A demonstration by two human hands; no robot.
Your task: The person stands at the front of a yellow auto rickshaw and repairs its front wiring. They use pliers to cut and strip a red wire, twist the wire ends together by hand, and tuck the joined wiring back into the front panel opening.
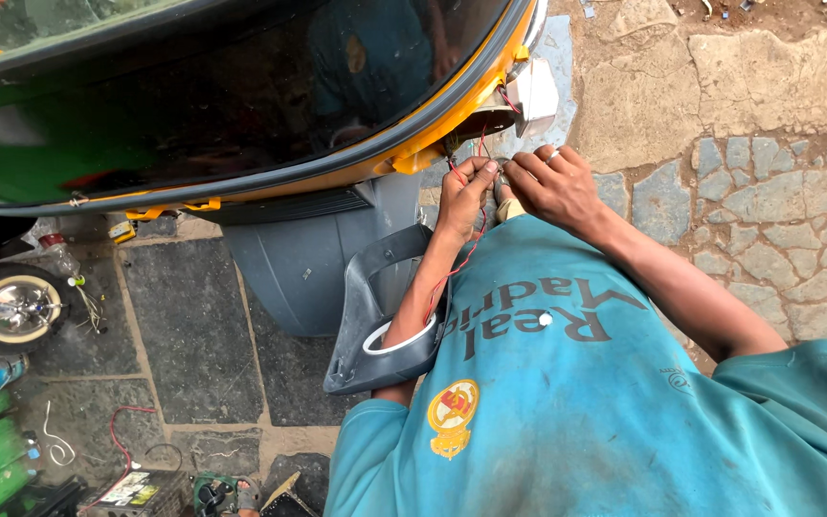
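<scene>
Stone paving covers the ground, pale and cracked on the right, darker slabs on the left under the vehicle. Its windscreen fills the far left of the view, dark glass with a yellow body edge below it, and a grey front panel hangs under that.

At the right end of the yellow edge there is a lamp housing, and thin red wires come out from just beside it. Both hands meet at this point, far from the body and a little left of the middle. My left hand pinches a red wire between finger and thumb, and the wire runs down along the left forearm toward the body, so its long axis goes from far to near. My right hand is touching the left one at the fingertips; its fingers are curled together, but I cannot tell if they grip the wire or only steady it. The two hands are equally near to the wire ends.

A grey plastic frame with a round hole hangs around the left forearm.

On the near left lie a round headlamp, some loose wires and a small box.
</scene>
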